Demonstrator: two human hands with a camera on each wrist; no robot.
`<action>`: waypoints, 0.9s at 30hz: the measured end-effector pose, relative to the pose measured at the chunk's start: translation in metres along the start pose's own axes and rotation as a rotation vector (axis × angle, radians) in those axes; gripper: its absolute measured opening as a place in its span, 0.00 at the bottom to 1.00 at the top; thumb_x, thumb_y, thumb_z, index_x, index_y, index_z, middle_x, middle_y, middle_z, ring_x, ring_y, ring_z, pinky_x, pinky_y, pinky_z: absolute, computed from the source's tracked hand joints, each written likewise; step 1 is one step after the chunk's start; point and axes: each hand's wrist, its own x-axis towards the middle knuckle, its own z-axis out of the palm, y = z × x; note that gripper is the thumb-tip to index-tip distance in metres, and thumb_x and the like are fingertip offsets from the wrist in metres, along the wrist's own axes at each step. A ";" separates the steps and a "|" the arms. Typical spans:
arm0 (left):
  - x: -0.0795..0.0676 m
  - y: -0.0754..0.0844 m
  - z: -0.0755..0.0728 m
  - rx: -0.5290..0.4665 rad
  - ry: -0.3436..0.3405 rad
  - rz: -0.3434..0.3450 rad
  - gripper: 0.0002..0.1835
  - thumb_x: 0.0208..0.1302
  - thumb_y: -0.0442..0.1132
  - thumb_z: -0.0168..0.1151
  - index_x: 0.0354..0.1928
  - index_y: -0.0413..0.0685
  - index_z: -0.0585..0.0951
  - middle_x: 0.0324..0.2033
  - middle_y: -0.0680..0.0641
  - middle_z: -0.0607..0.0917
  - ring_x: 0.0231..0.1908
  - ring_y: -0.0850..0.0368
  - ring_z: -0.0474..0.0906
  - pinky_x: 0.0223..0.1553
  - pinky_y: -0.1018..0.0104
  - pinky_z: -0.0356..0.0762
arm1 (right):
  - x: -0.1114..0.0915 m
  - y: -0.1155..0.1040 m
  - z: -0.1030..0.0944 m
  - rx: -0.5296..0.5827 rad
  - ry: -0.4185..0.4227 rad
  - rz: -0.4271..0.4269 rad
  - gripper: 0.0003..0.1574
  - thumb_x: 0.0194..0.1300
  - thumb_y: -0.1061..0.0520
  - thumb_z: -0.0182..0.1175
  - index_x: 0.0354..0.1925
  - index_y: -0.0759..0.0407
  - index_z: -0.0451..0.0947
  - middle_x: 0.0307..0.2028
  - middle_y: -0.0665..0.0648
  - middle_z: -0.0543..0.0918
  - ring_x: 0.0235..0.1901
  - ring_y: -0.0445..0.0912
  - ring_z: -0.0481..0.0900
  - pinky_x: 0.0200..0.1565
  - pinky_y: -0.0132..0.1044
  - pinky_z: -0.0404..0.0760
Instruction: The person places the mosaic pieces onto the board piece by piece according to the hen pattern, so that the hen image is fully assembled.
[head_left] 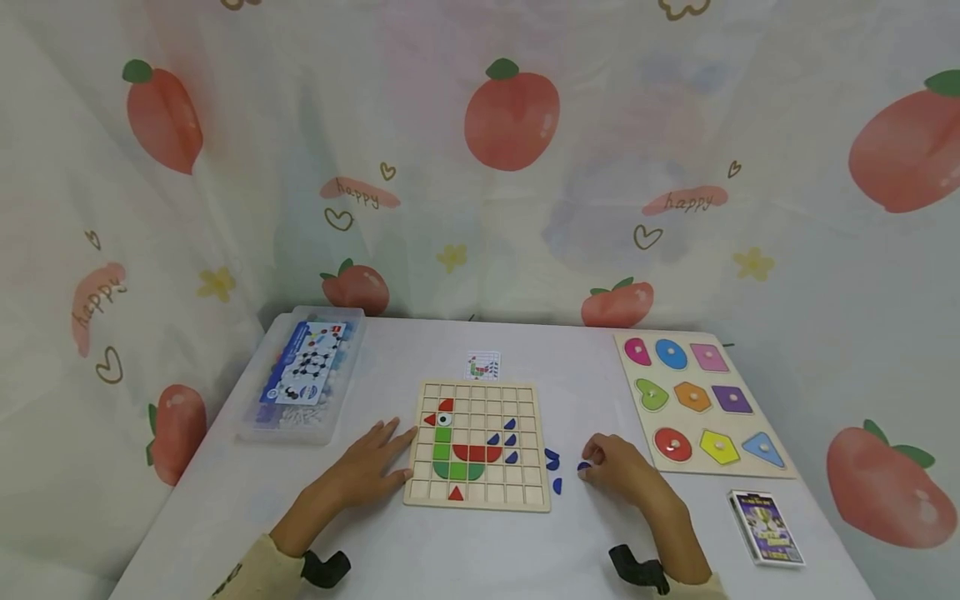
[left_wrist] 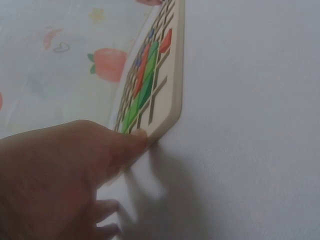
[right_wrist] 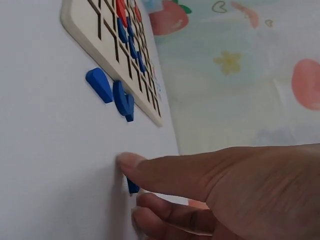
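Note:
My left hand point(head_left: 367, 468) lies at the left edge of a wooden grid board point(head_left: 517, 493), fingers spread and fingertips right at the rim. Red, green and blue pieces on the board form a bird, with a white eye tile point(head_left: 445, 419) and a red triangle point(head_left: 456, 493) below. To the right of the board my right hand point(head_left: 621, 468) pinches a blue quarter-round piece point(right_wrist: 132, 186) between thumb and fingers, low over the table. Between that hand and the board lie several loose blue pieces point(head_left: 557, 486). A small picture card point(head_left: 482, 365) sits just behind the board.
A clear plastic case point(head_left: 330, 429) with a blue label stands at the back left. On the right lies a shape puzzle board point(head_left: 678, 398) with colourful knobbed pieces. Nearer the right edge is a card deck point(head_left: 767, 529). A peach-print curtain point(head_left: 480, 217) hangs behind the table.

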 end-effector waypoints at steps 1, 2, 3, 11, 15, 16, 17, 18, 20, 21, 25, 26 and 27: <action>0.000 -0.001 0.000 0.000 0.000 0.001 0.37 0.74 0.53 0.62 0.81 0.55 0.66 0.82 0.39 0.59 0.82 0.32 0.50 0.77 0.31 0.56 | 0.000 0.001 0.002 0.004 0.004 -0.008 0.09 0.66 0.62 0.72 0.42 0.60 0.81 0.33 0.54 0.77 0.37 0.47 0.76 0.43 0.43 0.83; 0.000 -0.001 0.000 -0.001 -0.004 -0.002 0.37 0.74 0.53 0.62 0.81 0.56 0.66 0.82 0.39 0.59 0.82 0.32 0.50 0.77 0.31 0.55 | 0.000 0.001 0.003 0.003 0.013 -0.021 0.09 0.66 0.63 0.71 0.42 0.60 0.81 0.32 0.54 0.77 0.37 0.47 0.75 0.42 0.42 0.83; 0.000 -0.001 0.000 -0.005 -0.003 -0.001 0.37 0.74 0.53 0.62 0.81 0.56 0.66 0.82 0.39 0.59 0.82 0.32 0.50 0.77 0.31 0.55 | 0.001 0.002 0.005 0.002 0.026 -0.037 0.08 0.67 0.64 0.71 0.41 0.60 0.81 0.31 0.53 0.77 0.36 0.47 0.75 0.42 0.42 0.83; 0.000 -0.001 -0.001 -0.008 -0.010 0.001 0.37 0.75 0.54 0.62 0.81 0.56 0.65 0.82 0.39 0.58 0.82 0.33 0.49 0.77 0.32 0.55 | 0.012 0.005 0.012 0.032 0.184 -0.036 0.04 0.71 0.60 0.67 0.39 0.61 0.86 0.33 0.53 0.85 0.36 0.47 0.79 0.45 0.47 0.88; 0.000 -0.002 0.000 -0.013 -0.010 0.009 0.37 0.75 0.54 0.62 0.81 0.55 0.65 0.82 0.39 0.58 0.82 0.32 0.49 0.77 0.32 0.55 | 0.017 0.010 0.009 0.053 0.219 0.004 0.06 0.70 0.60 0.67 0.39 0.64 0.84 0.32 0.56 0.83 0.35 0.49 0.79 0.43 0.48 0.88; 0.001 -0.002 0.000 -0.013 -0.010 0.009 0.37 0.75 0.54 0.62 0.81 0.55 0.65 0.82 0.39 0.58 0.82 0.32 0.49 0.77 0.32 0.55 | 0.018 0.011 0.009 0.052 0.218 0.013 0.07 0.70 0.60 0.67 0.39 0.64 0.84 0.32 0.56 0.83 0.35 0.49 0.79 0.44 0.48 0.88; 0.001 -0.002 0.000 -0.012 -0.010 0.010 0.37 0.75 0.54 0.62 0.81 0.55 0.65 0.82 0.39 0.59 0.82 0.32 0.50 0.77 0.32 0.55 | 0.018 0.012 0.008 0.056 0.210 0.020 0.07 0.70 0.60 0.67 0.40 0.65 0.84 0.32 0.56 0.82 0.35 0.49 0.79 0.44 0.48 0.88; 0.000 -0.003 0.000 -0.011 -0.011 0.010 0.37 0.75 0.54 0.62 0.81 0.56 0.66 0.82 0.39 0.59 0.81 0.32 0.50 0.77 0.32 0.55 | 0.018 0.012 0.008 0.057 0.202 0.022 0.07 0.70 0.60 0.68 0.40 0.65 0.84 0.32 0.57 0.82 0.35 0.49 0.79 0.44 0.47 0.87; 0.000 -0.003 0.001 -0.014 -0.010 0.009 0.37 0.75 0.54 0.62 0.81 0.56 0.66 0.82 0.39 0.59 0.81 0.31 0.50 0.77 0.32 0.55 | 0.017 0.012 0.008 0.055 0.183 0.021 0.08 0.69 0.60 0.68 0.41 0.65 0.84 0.33 0.56 0.82 0.36 0.49 0.78 0.43 0.46 0.86; 0.000 -0.003 0.001 -0.012 -0.010 0.008 0.37 0.74 0.54 0.62 0.81 0.56 0.66 0.82 0.39 0.59 0.81 0.31 0.50 0.77 0.32 0.55 | 0.016 0.012 0.009 0.053 0.175 0.020 0.08 0.69 0.60 0.69 0.41 0.65 0.83 0.33 0.56 0.81 0.36 0.49 0.78 0.44 0.46 0.86; 0.000 -0.002 0.001 -0.013 -0.006 0.004 0.37 0.74 0.54 0.63 0.81 0.56 0.66 0.82 0.39 0.59 0.81 0.32 0.50 0.77 0.31 0.56 | 0.016 0.010 0.012 0.036 0.178 -0.012 0.07 0.69 0.63 0.68 0.41 0.66 0.82 0.34 0.57 0.81 0.35 0.48 0.77 0.44 0.46 0.86; 0.000 -0.002 0.001 -0.011 -0.008 0.004 0.37 0.74 0.54 0.63 0.81 0.56 0.66 0.82 0.39 0.59 0.81 0.32 0.50 0.77 0.32 0.56 | 0.017 0.010 0.013 0.033 0.186 -0.019 0.06 0.69 0.63 0.68 0.41 0.66 0.81 0.34 0.57 0.81 0.35 0.48 0.77 0.45 0.46 0.86; 0.000 -0.002 0.001 -0.008 -0.009 0.004 0.37 0.74 0.55 0.63 0.81 0.56 0.66 0.82 0.39 0.59 0.81 0.32 0.50 0.77 0.32 0.56 | 0.018 0.009 0.014 0.031 0.193 -0.023 0.06 0.69 0.63 0.68 0.41 0.66 0.81 0.34 0.57 0.81 0.35 0.48 0.78 0.45 0.47 0.87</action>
